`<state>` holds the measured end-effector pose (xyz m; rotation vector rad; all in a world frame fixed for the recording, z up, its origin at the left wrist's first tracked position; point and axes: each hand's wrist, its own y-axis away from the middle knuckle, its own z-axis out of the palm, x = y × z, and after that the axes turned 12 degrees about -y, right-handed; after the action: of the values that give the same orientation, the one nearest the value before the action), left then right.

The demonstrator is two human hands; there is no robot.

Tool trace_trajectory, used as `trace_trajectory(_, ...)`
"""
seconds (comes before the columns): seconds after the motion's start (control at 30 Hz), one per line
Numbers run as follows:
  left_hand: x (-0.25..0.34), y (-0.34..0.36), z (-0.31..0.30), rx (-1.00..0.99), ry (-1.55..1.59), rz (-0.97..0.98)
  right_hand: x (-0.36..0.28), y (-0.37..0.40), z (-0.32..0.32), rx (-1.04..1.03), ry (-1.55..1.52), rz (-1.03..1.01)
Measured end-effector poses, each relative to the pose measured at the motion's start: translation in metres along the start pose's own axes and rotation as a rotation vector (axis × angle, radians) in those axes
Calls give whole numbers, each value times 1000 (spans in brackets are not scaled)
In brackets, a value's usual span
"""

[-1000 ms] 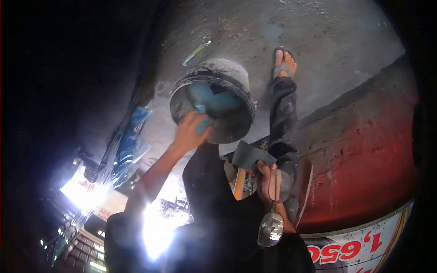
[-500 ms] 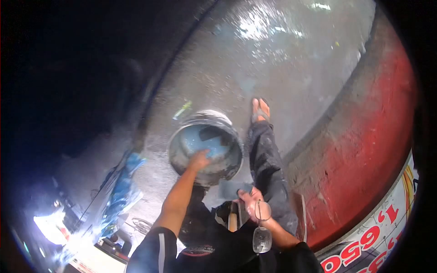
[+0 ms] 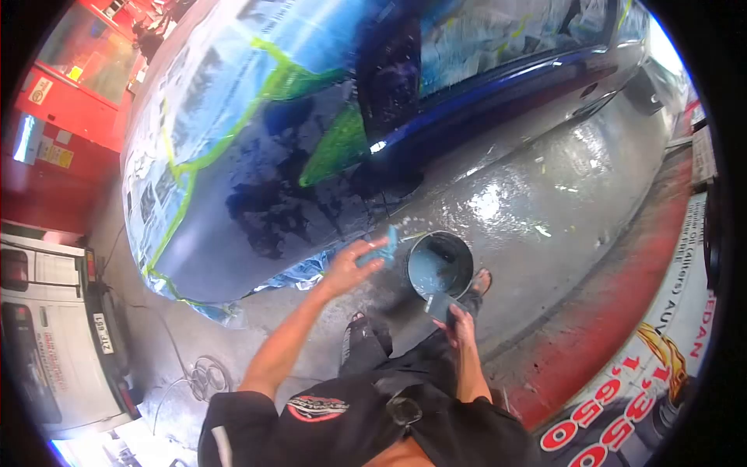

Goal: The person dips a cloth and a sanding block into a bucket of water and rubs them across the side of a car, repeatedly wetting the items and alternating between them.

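Note:
A wet light-blue rag (image 3: 386,247) is in my left hand (image 3: 348,268), which is raised between the bucket and the car, with water drops flying off beside it. My right hand (image 3: 460,322) grips a flat dark-grey sanding sheet (image 3: 440,306) by its edge, at the near rim of the bucket (image 3: 410,274). Bluish water fills the bucket's bottom, and a dark piece lies in it. Facing me is the car's dark blue-grey body panel (image 3: 226,226), dull, with wet dark patches.
Green masking tape (image 3: 233,128) and plastic sheeting (image 3: 194,101) cover parts of the car. A coiled hose or cable (image 3: 208,376) lies on the wet floor. To the left stands a white van (image 3: 47,288); along the right runs a red ledge (image 3: 576,354) beside a printed banner (image 3: 622,389).
My left hand has come up out of the bucket with the blue rag and moved toward the car. The view has swung up to the car; my right hand still holds the sheet.

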<state>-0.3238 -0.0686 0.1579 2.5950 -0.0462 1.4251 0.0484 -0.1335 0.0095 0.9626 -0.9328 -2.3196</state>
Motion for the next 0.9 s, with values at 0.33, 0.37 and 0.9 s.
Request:
trace_trajectory(0.33, 73, 77, -200, 576, -578, 402, 38, 82, 135, -87, -217, -40)
trace_trajectory(0.37, 72, 71, -211, 601, -686, 414, 37, 83, 138, -112, -282, -11)
trace_trajectory(0.9, 135, -146, -210, 461, -1683, 875, 1, 83, 212, -610, -279, 152)
